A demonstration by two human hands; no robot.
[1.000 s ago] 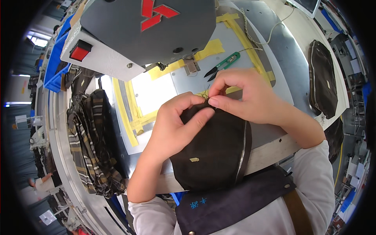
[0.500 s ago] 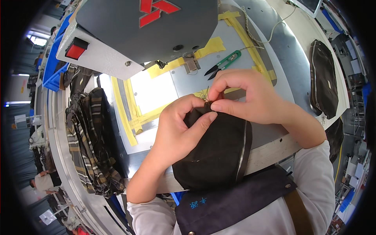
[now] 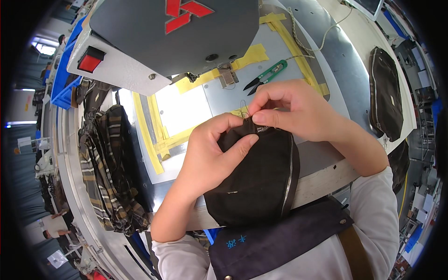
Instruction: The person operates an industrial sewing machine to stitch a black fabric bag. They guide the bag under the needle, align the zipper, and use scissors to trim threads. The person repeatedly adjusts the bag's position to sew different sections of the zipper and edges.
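Observation:
A dark brown zippered pouch (image 3: 252,172) hangs over the front edge of the worktable, its metal zipper running down the right side. My left hand (image 3: 207,151) is closed on its upper edge, thumb on the near face. At the same edge my right hand (image 3: 294,109) pinches with thumb and forefinger. Thin loose threads (image 3: 243,108) loop up beside those fingertips; whether they are also in the pinch, I cannot tell. Pale stitching (image 3: 264,129) shows just below the right thumb. Green thread snips (image 3: 268,75) lie beyond my right hand, tied to a cord.
A grey machine head (image 3: 186,42) with a red switch overhangs the far left. Yellow tape (image 3: 156,126) frames a pale plate under it. Striped and dark fabric pieces (image 3: 109,172) are piled at left. Another zippered pouch (image 3: 386,93) lies at right, near a blue bin (image 3: 65,93) opposite.
My right fingertips have risen slightly off the pouch's near face, baring the pale stitching. The loose threads stand in a different loop. My left hand keeps its hold; the pouch has shifted slightly.

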